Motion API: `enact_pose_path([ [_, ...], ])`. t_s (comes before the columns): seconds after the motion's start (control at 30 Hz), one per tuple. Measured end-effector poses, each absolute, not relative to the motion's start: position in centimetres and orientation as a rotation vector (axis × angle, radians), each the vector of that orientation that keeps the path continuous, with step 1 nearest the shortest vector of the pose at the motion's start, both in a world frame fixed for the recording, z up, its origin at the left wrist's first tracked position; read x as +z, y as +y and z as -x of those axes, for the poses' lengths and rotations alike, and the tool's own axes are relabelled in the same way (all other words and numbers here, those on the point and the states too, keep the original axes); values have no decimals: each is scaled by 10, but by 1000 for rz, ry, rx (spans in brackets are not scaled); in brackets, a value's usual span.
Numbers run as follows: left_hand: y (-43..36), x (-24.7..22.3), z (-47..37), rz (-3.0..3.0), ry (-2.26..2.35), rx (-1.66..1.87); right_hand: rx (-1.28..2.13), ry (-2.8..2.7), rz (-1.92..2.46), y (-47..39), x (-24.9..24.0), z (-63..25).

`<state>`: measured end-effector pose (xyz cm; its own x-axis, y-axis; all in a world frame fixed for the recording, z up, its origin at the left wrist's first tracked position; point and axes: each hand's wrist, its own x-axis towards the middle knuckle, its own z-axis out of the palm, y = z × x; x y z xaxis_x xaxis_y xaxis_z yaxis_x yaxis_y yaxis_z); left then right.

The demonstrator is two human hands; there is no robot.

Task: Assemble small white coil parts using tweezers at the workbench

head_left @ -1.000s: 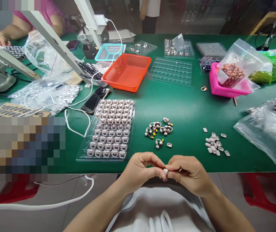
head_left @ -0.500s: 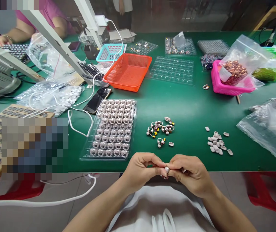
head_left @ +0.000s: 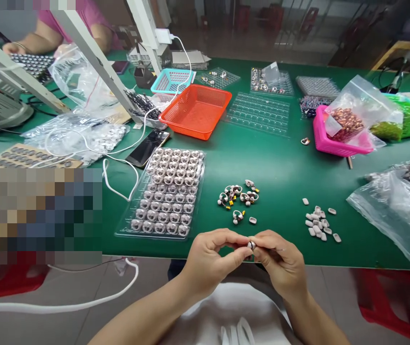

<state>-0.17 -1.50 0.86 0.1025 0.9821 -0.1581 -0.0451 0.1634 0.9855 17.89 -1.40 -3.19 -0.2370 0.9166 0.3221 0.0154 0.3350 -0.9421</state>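
Note:
At the table's front edge, my left hand [head_left: 215, 256] and my right hand [head_left: 280, 261] meet fingertip to fingertip. Between them they pinch a small whitish rounded piece [head_left: 251, 245] with a dark line across it; fingers cover most of it. Just beyond lie several ring-shaped assemblies [head_left: 238, 217] with small yellow tabs, and a single pale oblong cap [head_left: 252, 220]. Off to the right is a loose group of pale caps [head_left: 318, 221]. On the left, a clear tray [head_left: 196, 211] holds rows of rounded, shiny pieces.
Beyond the tray stand an orange basket [head_left: 195, 132] and a blue basket [head_left: 170, 91]. A phone [head_left: 147, 148] and white cable lie at left. On the right are a pink basket [head_left: 334, 143] and a plastic bag [head_left: 380, 215]. A co-worker's arm [head_left: 35, 43] shows far left.
The view has shifted slightly. The small piece has turned between my fingers, and a dark line now shows on it. Both hands keep their pinch.

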Motion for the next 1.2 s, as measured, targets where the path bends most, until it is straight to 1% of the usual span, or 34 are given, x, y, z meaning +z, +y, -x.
enact_pose_path([
  [0.4, -15, 2, 5, -1211, 1198, 1042, 1094, -1538, 880, -16, -38, -179],
  [0.63, -15, 2, 6, -1312, 1143, 1127, 1088, -1596, 884, -13, -34, -178],
  [0.93, -19, -2, 9, -1315, 1118, 1128, 936, -1834, 881, -9, -21, -181],
  [1.1, -14, 4, 15, -1029, 1161, 907, 1101, -1892, 778, -4, -13, -184],
  [1.2, -12, 7, 17, -975, 1120, 867, 1196, -1877, 738, -4, -10, -186],
])
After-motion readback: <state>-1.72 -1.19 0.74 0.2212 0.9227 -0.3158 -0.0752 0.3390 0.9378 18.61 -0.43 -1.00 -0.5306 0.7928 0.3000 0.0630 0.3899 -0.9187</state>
